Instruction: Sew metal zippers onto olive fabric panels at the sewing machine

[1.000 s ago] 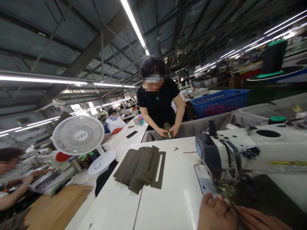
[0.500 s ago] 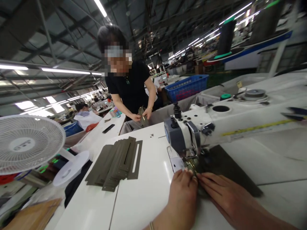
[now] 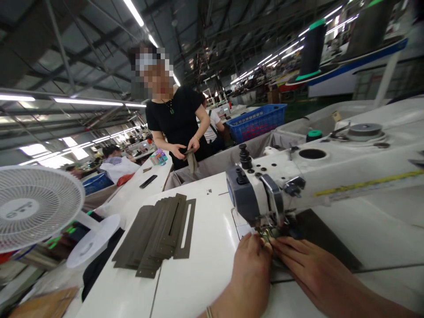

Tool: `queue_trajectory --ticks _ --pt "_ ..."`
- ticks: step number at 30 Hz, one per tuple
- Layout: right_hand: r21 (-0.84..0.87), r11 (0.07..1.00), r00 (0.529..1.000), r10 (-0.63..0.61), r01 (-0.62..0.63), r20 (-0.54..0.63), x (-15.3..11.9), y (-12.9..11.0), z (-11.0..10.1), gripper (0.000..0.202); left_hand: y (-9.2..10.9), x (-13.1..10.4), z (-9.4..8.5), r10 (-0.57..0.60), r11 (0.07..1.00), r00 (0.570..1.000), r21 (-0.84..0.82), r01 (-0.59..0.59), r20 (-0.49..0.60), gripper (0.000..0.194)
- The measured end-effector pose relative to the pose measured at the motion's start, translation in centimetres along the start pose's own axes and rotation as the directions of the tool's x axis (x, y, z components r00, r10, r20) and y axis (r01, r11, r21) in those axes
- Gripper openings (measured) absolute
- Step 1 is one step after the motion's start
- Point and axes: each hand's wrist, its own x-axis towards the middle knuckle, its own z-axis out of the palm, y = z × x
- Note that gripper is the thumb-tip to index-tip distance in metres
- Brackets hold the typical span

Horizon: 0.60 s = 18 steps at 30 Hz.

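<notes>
Both of my hands work at the needle end of a white sewing machine (image 3: 255,194). My left hand (image 3: 250,271) has its fingers curled and pressed together on the near edge of an olive fabric piece (image 3: 327,240). Close beside it, my right hand (image 3: 311,267) lies with fingers held together, its tips on the same piece. A brass-coloured strip, like a zipper, shows between the fingertips just before the presser foot. Part of the fabric is hidden beneath my hands and the machine head.
Left of the machine, olive slotted panels (image 3: 155,234) lie in a fanned stack on the white table (image 3: 195,282). A white fan (image 3: 36,207) stands at far left. Across the table, a co-worker (image 3: 175,119) handles an olive piece. Behind is a blue crate (image 3: 256,123).
The brass-coloured strip and fabric sit slightly farther under the machine head. The co-worker has straightened up, and their olive piece now hangs down. My view has shifted slightly.
</notes>
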Motion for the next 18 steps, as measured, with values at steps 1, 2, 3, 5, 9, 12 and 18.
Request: queue_trajectory --ticks 1,2,3,5,9,12,18 --pt "0.002 1.000 1.000 0.004 -0.003 -0.004 0.1 0.1 0.1 0.047 -0.1 0.1 -0.1 -0.013 1.000 1.000 -0.019 0.013 0.012 0.021" --pt "0.004 1.000 1.000 0.015 -0.015 -0.010 0.1 0.1 0.2 0.047 -0.1 0.1 0.0 -0.028 0.999 0.999 -0.035 0.029 0.021 0.022" --pt "0.003 1.000 1.000 0.023 -0.023 -0.017 0.2 0.2 0.4 0.047 -0.2 0.1 0.0 -0.041 0.998 0.999 -0.047 0.042 0.029 0.023" --pt "-0.003 1.000 0.999 0.022 -0.022 -0.030 0.3 0.3 0.5 0.046 -0.5 0.3 0.4 -0.057 0.996 0.998 -0.061 0.059 0.034 0.023" --pt "-0.032 0.999 0.999 -0.023 0.023 -0.026 0.6 0.7 0.6 0.043 -1.1 0.7 1.1 -0.067 0.997 0.998 -0.042 0.068 0.009 0.022" --pt "-0.038 0.999 1.000 -0.022 0.023 0.004 0.6 1.0 0.3 0.038 -1.0 0.5 0.6 -0.073 0.995 0.997 -0.062 0.075 0.037 0.023" --pt "-0.080 0.996 0.999 -0.038 0.037 -0.019 -1.1 1.7 0.5 0.036 -0.2 -1.6 -1.1 -0.012 0.995 0.999 -0.100 0.009 -0.035 0.028"
